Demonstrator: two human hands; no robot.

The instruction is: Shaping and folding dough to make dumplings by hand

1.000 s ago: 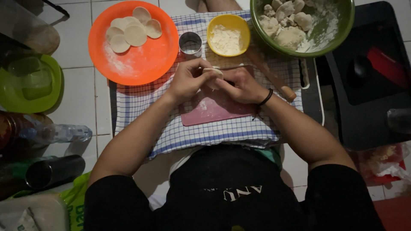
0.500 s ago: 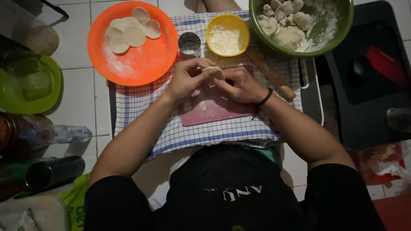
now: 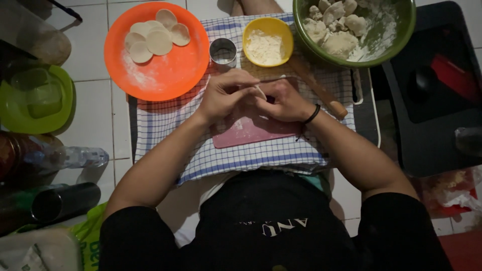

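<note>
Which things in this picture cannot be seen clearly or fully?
- Head view: the dough piece is mostly covered by the left hand and right hand.
- The green bowl is cut by the top edge.
- The rolling pin is partly under the right hand.
- Dark items at right are too dim.

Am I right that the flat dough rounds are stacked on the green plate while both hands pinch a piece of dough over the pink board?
Not quite: the head view shows the dough rounds on the orange plate, not a green one. The rest holds: left hand and right hand pinch a piece of dough over the pink board.
</note>
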